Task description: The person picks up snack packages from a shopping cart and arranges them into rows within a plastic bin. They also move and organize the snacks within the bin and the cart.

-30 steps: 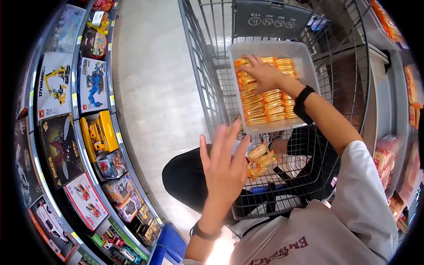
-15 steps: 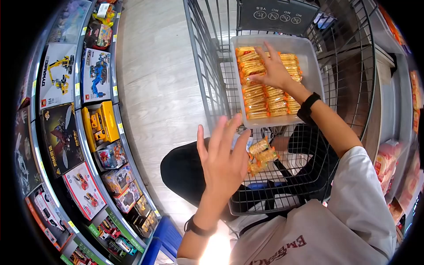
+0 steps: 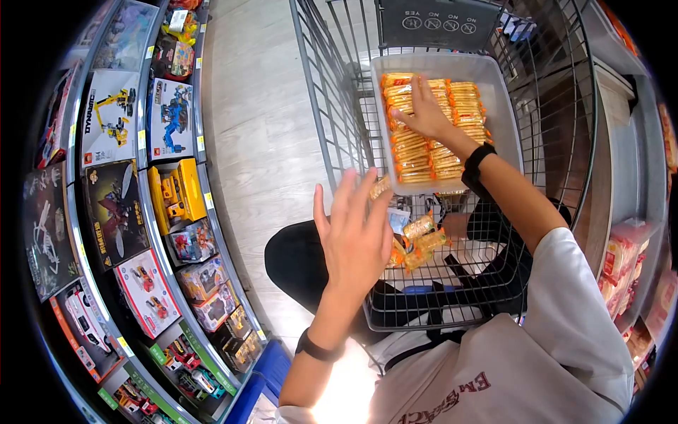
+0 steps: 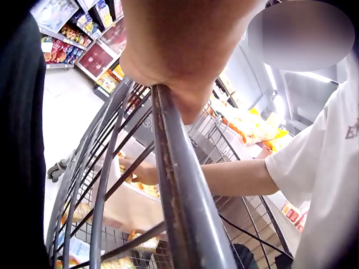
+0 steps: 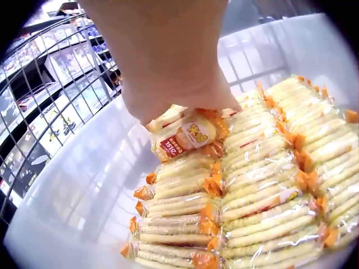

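Note:
My right hand (image 3: 429, 119) is over a translucent plastic bin (image 3: 504, 102), fingers extended across the left-hand rows of wrapped biscuit packs (image 3: 411, 159). In the right wrist view, one labelled biscuit pack (image 5: 188, 139) sits tilted on top of its row, right under the hand; the fingertips are hidden there. The packs stand in tight columns with orange wrapper ends. My left hand (image 3: 353, 244) has its fingers spread and holds nothing, by the near left side of the cart. The left wrist view has it above the cart's dark metal rail (image 4: 178, 168).
The bin sits in a wire shopping cart (image 3: 487, 307) with a grey sign panel (image 3: 439, 25) at its far end. Loose wrapped snacks (image 3: 427, 244) lie in the cart's near part. Shelves of boxed toys (image 3: 109, 120) line the left; bagged goods (image 3: 625, 261) stand right.
My right hand has shifted within the bin, from the far left corner, lifting slightly, then down over the left rows. The left hand stays spread in nearly the same place.

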`<state>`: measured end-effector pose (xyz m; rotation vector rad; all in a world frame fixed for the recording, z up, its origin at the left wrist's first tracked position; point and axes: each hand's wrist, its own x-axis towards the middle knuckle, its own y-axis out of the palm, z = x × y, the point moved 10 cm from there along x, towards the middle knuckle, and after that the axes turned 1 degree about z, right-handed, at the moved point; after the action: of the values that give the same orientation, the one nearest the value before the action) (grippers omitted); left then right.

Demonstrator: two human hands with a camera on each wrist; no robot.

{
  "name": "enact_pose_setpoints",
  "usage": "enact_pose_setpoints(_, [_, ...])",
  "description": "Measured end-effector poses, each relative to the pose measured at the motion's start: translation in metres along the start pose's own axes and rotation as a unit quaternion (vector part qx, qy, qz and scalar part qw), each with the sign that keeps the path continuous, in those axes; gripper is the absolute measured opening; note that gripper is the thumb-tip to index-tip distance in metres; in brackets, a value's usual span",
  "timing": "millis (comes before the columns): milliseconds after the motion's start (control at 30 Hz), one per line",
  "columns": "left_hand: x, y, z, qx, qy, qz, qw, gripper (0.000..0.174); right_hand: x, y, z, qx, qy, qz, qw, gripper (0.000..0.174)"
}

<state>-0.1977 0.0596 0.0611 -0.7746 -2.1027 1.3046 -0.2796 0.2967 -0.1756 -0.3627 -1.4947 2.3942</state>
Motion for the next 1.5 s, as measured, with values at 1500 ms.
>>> enact_pose_setpoints(1500, [-0.001, -0.003, -0.006, 0.049, 0.012, -0.02, 0.999, 0.026, 0.008, -0.01, -0.05, 0.109, 0.102, 0.119, 0.982, 0.041])
